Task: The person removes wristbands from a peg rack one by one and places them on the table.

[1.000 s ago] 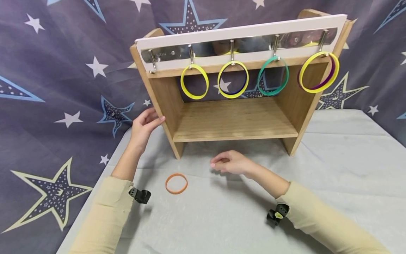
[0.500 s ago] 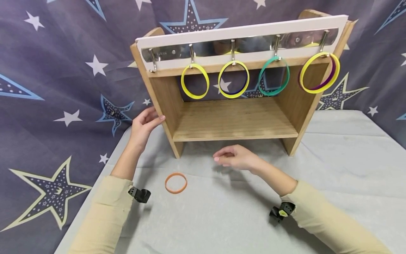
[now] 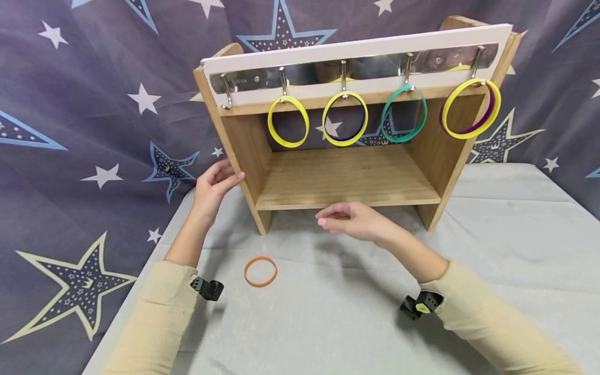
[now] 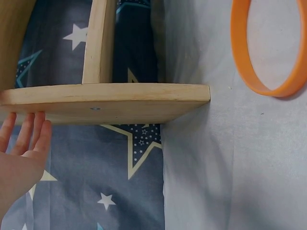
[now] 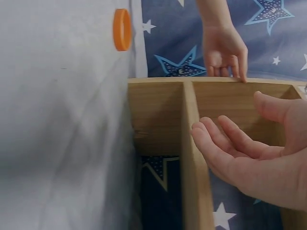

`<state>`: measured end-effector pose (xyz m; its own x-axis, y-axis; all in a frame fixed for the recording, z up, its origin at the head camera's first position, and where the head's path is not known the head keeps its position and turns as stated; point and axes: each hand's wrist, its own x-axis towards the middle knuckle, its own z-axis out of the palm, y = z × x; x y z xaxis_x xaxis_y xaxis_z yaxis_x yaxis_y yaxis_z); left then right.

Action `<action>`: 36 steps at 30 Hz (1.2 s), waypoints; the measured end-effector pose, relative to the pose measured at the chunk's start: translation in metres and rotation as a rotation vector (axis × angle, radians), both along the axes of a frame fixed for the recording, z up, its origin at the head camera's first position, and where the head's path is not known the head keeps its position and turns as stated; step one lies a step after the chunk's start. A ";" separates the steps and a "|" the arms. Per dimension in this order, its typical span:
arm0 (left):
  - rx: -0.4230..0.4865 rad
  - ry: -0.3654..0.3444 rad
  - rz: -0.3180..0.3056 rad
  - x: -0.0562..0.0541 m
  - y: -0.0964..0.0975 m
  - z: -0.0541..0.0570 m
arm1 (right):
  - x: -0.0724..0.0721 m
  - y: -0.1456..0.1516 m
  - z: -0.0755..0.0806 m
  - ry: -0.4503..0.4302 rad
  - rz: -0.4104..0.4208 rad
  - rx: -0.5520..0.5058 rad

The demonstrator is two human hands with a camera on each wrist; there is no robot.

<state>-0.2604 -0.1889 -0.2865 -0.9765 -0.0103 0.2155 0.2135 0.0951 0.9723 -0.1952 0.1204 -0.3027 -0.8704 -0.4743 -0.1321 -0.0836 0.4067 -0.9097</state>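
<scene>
My left hand [image 3: 210,188] rests its fingertips against the outer left side of a wooden shelf rack [image 3: 347,179]; the left wrist view shows the fingers [image 4: 25,136] straight at the board. In front of the rack my right hand [image 3: 356,221] hovers over the cloth, fingers loosely bent with nothing between them. An orange silicone wristband [image 3: 260,271] lies flat on the cloth, between the two forearms. On the hook strip hang a yellow wristband [image 3: 307,122], a yellow and dark blue pair [image 3: 346,141], a green wristband [image 3: 383,117] and a yellow and purple pair [image 3: 498,112].
The leftmost hook [image 3: 226,92] on the metal strip bears no band. A light grey cloth [image 3: 319,323] covers the table. Behind the rack hangs a dark star-patterned curtain [image 3: 112,135]. Wrist cameras [image 3: 208,288] sit on both sleeves.
My right hand has risen slightly and moved a little away from me, toward the rack's lower shelf. The left hand and the orange wristband have stayed put.
</scene>
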 end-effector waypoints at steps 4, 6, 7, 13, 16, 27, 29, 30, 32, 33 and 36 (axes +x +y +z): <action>-0.012 -0.003 0.006 0.000 0.000 0.000 | 0.000 0.000 0.008 0.047 -0.001 0.006; -0.011 -0.004 0.007 0.000 0.000 0.000 | 0.000 0.001 0.013 0.076 -0.001 0.027; -0.011 -0.004 0.007 0.000 0.000 0.000 | 0.000 0.001 0.016 0.083 -0.004 0.033; -0.017 -0.011 0.012 0.001 0.000 0.000 | -0.001 0.002 0.034 0.154 -0.018 0.064; -0.020 -0.020 0.016 0.001 0.001 0.001 | -0.002 0.002 0.043 0.203 -0.027 0.090; -0.029 -0.021 0.018 0.001 0.001 0.002 | 0.002 0.002 0.079 0.362 -0.005 0.115; -0.028 -0.019 0.018 0.001 0.002 0.002 | 0.003 0.002 0.084 0.391 -0.009 0.112; -0.024 -0.019 0.017 0.001 0.002 0.002 | 0.004 0.002 0.087 0.401 -0.014 0.107; -0.016 -0.017 0.016 0.001 0.002 0.002 | 0.006 0.002 0.092 0.418 -0.024 0.096; -0.013 -0.017 0.016 0.001 0.002 0.002 | 0.007 0.002 0.095 0.424 -0.028 0.086; -0.004 -0.018 0.014 0.001 0.002 0.001 | 0.010 0.000 0.102 0.441 -0.047 0.049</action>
<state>-0.2590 -0.1871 -0.2853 -0.9800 -0.0230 0.1975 0.1942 0.1019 0.9756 -0.1847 0.1208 -0.2003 -0.8690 -0.4356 0.2349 -0.4395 0.4611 -0.7709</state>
